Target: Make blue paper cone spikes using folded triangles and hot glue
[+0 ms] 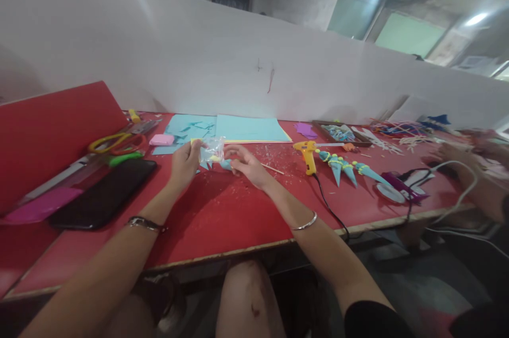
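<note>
My left hand (185, 163) pinches a small clear plastic bag (215, 148) that has something yellow in it. My right hand (247, 164) is beside the bag's right end, its fingers closed around a small blue paper piece (226, 164). Below the bag, blue paper scraps (205, 165) lie on the red table. A thin wooden stick (272, 169) is just right of my right hand. Farther right stands a yellow glue gun (306, 156), and next to it are several blue paper cones (336, 166) with yellow-green trim.
Blue paper sheets (248, 129) lie at the back by the white partition. On the left are a black phone (105, 195), scissors (109, 143) and a pink box (161, 140). A tray (360, 139) stands back right. Another person's hands (461, 160) and a white cable (471, 192) are far right.
</note>
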### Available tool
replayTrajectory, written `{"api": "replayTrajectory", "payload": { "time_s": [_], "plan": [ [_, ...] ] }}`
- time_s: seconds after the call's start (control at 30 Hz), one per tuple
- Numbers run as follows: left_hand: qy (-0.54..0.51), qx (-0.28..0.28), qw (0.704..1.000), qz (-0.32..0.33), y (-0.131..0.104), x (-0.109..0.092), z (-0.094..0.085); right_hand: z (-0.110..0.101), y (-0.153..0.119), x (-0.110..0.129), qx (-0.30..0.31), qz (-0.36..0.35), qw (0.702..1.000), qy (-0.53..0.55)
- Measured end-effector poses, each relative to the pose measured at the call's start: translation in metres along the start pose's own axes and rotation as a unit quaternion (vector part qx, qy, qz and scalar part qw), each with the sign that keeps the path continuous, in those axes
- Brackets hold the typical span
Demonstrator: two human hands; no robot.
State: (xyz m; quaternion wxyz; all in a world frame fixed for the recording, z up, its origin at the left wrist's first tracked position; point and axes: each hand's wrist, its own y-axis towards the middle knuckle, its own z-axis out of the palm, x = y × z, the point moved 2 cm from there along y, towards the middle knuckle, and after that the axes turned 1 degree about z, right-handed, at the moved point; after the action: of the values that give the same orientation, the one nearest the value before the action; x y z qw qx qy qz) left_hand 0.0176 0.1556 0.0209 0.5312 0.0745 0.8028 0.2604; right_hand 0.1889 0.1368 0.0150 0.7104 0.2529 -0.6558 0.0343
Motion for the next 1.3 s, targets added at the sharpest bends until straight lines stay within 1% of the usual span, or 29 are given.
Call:
{"api": "replayTrajectory", "payload": {
  "time_s": [0.03,0.1,0.17,0.3,0.4,0.47,0.57,0.63,0.77,0.87,0.9,0.97,1.03,1.07,1.2,1.3],
  "plan": [
    [0.005,0.002,1.000,0.003,0.000,0.000,0.000,0.000,0.000,0.000,0.003,0.002,1.000,-0.005],
    [0.005,0.008,1.000,0.010,-0.001,-0.002,0.000,0.000,0.000,0.000,-0.008,-0.001,1.000,-0.030],
    [-0.017,0.010,1.000,0.003,-0.002,-0.003,0.001,0.000,0.000,0.000,-0.020,-0.005,0.998,-0.052],
    [-0.059,0.027,0.997,-0.029,-0.003,-0.005,0.003,0.002,0.000,0.000,0.004,0.006,1.000,-0.020],
    [-0.075,0.029,0.996,-0.035,-0.002,-0.004,0.002,0.001,0.000,0.001,-0.001,0.027,1.000,0.001],
    [-0.088,0.038,0.994,-0.043,-0.001,-0.001,0.003,0.001,0.001,0.001,-0.007,0.044,0.999,-0.007],
    [-0.104,0.068,0.991,-0.039,0.001,0.003,0.006,0.000,0.003,-0.001,-0.011,0.053,0.998,-0.023],
    [-0.100,0.072,0.992,-0.029,0.001,0.004,0.008,-0.001,0.004,-0.003,-0.013,0.054,0.998,-0.024],
    [-0.070,0.070,0.995,-0.015,0.002,0.003,0.010,-0.004,0.004,-0.004,-0.024,0.032,0.999,-0.030],
    [-0.061,0.080,0.995,-0.017,0.002,-0.001,0.009,-0.003,0.003,-0.004,-0.004,0.005,0.998,-0.059],
    [-0.060,0.085,0.994,-0.023,0.002,-0.001,0.009,-0.003,0.003,-0.004,0.000,-0.003,0.997,-0.080],
    [-0.064,0.091,0.993,-0.037,0.002,-0.002,0.008,-0.003,0.003,-0.005,-0.013,-0.016,0.992,-0.127],
    [-0.083,0.095,0.991,-0.054,0.001,-0.001,0.009,-0.003,0.003,-0.007,-0.035,-0.012,0.988,-0.151],
    [-0.097,0.100,0.988,-0.064,0.001,0.000,0.009,-0.003,0.003,-0.008,-0.036,-0.003,0.988,-0.149],
    [-0.157,0.114,0.974,-0.115,-0.001,0.001,0.010,-0.001,0.001,-0.008,0.002,0.033,0.993,-0.115],
    [-0.170,0.116,0.970,-0.126,-0.003,-0.002,0.010,0.002,-0.001,-0.006,0.023,0.046,0.993,-0.108]
  ]
}}
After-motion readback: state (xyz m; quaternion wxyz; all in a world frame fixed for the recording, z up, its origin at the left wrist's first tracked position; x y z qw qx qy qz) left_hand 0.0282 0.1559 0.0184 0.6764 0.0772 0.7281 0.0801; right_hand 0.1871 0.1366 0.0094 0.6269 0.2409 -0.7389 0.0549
